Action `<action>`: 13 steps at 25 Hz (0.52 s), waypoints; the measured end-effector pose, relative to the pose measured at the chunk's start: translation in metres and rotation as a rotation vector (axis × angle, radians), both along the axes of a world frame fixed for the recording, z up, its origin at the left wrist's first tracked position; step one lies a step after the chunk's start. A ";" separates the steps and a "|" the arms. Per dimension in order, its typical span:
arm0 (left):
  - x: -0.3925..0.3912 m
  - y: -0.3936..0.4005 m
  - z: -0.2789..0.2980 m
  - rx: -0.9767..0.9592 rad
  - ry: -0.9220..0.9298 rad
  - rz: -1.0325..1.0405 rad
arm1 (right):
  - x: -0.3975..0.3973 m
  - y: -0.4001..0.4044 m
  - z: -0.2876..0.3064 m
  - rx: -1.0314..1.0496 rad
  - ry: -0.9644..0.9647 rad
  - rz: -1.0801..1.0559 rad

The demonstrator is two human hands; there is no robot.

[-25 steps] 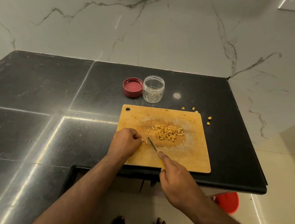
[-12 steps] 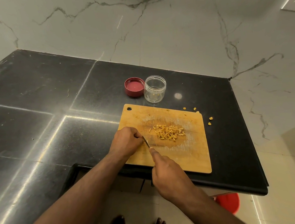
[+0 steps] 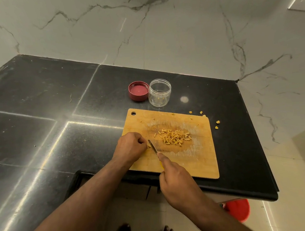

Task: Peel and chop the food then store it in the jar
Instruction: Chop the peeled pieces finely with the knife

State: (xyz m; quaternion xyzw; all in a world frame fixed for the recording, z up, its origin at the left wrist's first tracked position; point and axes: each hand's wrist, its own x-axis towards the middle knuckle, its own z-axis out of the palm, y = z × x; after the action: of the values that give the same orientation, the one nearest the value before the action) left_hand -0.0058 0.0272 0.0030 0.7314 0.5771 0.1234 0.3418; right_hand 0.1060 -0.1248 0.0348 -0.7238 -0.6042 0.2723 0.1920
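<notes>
- Two hands at work: left hand (image 3: 131,146) has fingers (image 3: 142,141) curled down, pinning a small food piece (image 3: 148,145) to the cutting board (image 3: 198,159).
- Right hand (image 3: 177,182) is wrapped around the knife (image 3: 153,146); forefinger lies along its spine, blade tip beside the left fingers.
- Versus a second ago: blade sits closer to the left hand.
- Chopped sticks (image 3: 174,137), yellow-orange, heaped mid-board; board wooden, scored pale.
- Clear round jar (image 3: 160,92) and red lid (image 3: 138,90) stand behind on the glossy black stone surface (image 3: 36,107).
</notes>
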 end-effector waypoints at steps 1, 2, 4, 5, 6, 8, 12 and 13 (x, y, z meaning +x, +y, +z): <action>0.000 0.000 0.001 0.000 -0.001 0.004 | -0.002 0.002 -0.001 0.003 -0.005 0.008; 0.001 0.001 0.001 0.000 0.000 0.006 | -0.003 0.005 -0.002 0.002 -0.008 0.014; 0.001 0.001 0.001 0.001 0.001 0.006 | -0.004 0.010 -0.004 -0.016 -0.011 0.019; 0.001 0.001 0.001 0.000 0.001 0.007 | -0.005 0.012 -0.005 -0.027 -0.012 0.019; 0.001 0.002 0.001 -0.003 -0.001 0.010 | -0.005 0.014 -0.005 -0.035 -0.014 0.018; 0.001 0.002 0.001 -0.008 -0.008 0.017 | -0.007 0.015 -0.006 -0.050 -0.017 0.017; 0.000 0.002 0.001 -0.015 -0.014 0.026 | -0.007 0.002 -0.007 -0.082 0.029 0.010; 0.000 0.002 0.001 -0.016 -0.013 0.026 | -0.007 -0.003 -0.006 -0.086 0.040 0.008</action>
State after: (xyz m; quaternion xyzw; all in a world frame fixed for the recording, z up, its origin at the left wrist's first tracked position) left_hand -0.0054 0.0288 0.0040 0.7202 0.5854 0.1277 0.3496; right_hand 0.0995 -0.1282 0.0284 -0.7234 -0.5909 0.3132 0.1714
